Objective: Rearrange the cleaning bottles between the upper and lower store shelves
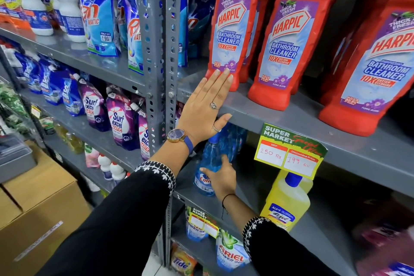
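Left hand [205, 105]: fingers straight and held together, flat and empty, palm toward the shelving; fingertips touch the base of the nearest red plastic Harpic bathroom cleaner bottle [233, 27]; thumb hooks below the front lip of the grey metal upper shelf [313, 123]. Ring on one finger, gold-rimmed wristwatch on a blue strap [178, 138], black sleeve with white embroidered cuff.

Right hand [221, 178]: fingers wrapped around the body of a clear blue plastic Colin glass cleaner bottle [207, 168], which stands upright at the front left of the grey metal lower shelf [318, 231], just under the upper shelf lip. Black thread at the wrist, matching sleeve.

Upper shelf stock: two further red Harpic bottles [291, 36], upright, in a row to the right of the first, more red bottles behind them.

Lower shelf stock: more blue bottles behind the held one; yellow plastic Lysol bottle with a blue cap [286, 201] upright to its right, apart from it.

Fittings: green and yellow supermarket price tag [289, 151] hanging from the upper shelf lip, above the yellow bottle; perforated grey steel upright [156, 51] left of both hands.

Adjoining bay, left: detergent pouches [112, 114] in rows; brown cardboard box [42, 199] on the floor.
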Motion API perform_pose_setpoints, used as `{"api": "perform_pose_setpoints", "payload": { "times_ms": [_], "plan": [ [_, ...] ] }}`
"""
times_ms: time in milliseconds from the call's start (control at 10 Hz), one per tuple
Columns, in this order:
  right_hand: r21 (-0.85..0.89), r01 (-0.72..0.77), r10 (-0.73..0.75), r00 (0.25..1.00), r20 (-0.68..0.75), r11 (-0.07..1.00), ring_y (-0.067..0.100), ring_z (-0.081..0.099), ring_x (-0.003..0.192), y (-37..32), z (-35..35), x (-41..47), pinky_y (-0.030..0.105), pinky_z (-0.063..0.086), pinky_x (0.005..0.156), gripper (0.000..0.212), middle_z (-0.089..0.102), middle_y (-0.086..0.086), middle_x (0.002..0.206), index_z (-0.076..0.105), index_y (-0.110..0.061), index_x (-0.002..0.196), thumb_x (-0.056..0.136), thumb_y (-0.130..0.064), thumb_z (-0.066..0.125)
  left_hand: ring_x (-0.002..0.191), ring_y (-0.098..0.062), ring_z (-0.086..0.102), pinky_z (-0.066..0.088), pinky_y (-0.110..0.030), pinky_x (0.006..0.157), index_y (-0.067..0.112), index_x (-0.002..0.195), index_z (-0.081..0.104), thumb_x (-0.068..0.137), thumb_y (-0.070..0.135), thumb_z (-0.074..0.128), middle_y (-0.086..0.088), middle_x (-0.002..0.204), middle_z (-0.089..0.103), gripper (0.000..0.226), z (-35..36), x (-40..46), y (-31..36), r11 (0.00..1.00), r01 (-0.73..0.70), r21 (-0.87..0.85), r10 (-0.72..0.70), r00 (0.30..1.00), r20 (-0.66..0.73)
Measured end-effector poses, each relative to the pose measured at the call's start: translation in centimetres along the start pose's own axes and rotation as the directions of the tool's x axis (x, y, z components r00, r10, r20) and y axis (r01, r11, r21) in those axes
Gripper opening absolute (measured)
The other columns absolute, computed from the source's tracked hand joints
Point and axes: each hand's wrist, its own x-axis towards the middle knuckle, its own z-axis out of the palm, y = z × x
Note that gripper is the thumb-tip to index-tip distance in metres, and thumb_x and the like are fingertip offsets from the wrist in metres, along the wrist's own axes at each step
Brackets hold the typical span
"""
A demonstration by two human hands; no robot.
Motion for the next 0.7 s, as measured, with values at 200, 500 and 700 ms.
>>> {"api": "perform_pose_setpoints", "payload": {
  "times_ms": [200,500,700],
  "plan": [
    [0.036,0.0,-0.001,1.0,0.016,0.999,0.03,0.06,0.112,0.2,0.4,0.0,0.043,0.054,0.089,0.073,0.063,0.013,0.119,0.045,-0.014,0.128,0.071,-0.038,0.082,0.142,-0.03,0.02,0.007,-0.036,0.12,-0.002,0.144,0.022,0.095,0.043,0.034,-0.02,0.149,0.031,0.067,0.0,0.0,0.1,1.0,-0.008,-0.003,0.008,1.0,0.006],
    [0.161,0.045,-0.052,0.998,0.036,0.986,0.012,0.049,0.121,1.9,-0.6,-1.3,0.027,0.042,0.101,0.078,0.05,-0.007,0.129,0.037,-0.031,0.13,0.068,-0.016,0.082,0.141,-0.031,0.02,0.006,-0.036,0.12,-0.005,0.143,0.024,0.099,0.047,0.021,-0.02,0.149,0.028,0.068,-0.5,0.0,0.5,1.0,-0.011,-0.019,0.012,0.999,0.036],
    [-0.123,0.359,-0.351,0.933,0.079,0.925,0.01,0.021,0.143,2.7,-3.5,-3.4,0.025,0.017,0.118,0.08,0.028,-0.004,0.155,0.025,-0.021,0.146,0.082,-0.028,0.072,0.143,-0.027,0.015,0.004,-0.037,0.12,-0.003,0.146,0.019,0.097,0.045,0.028,-0.014,0.153,0.018,0.069,-0.8,-0.2,1.1,0.997,0.058,-0.052,-0.054,0.995,0.079]
  ]
}}
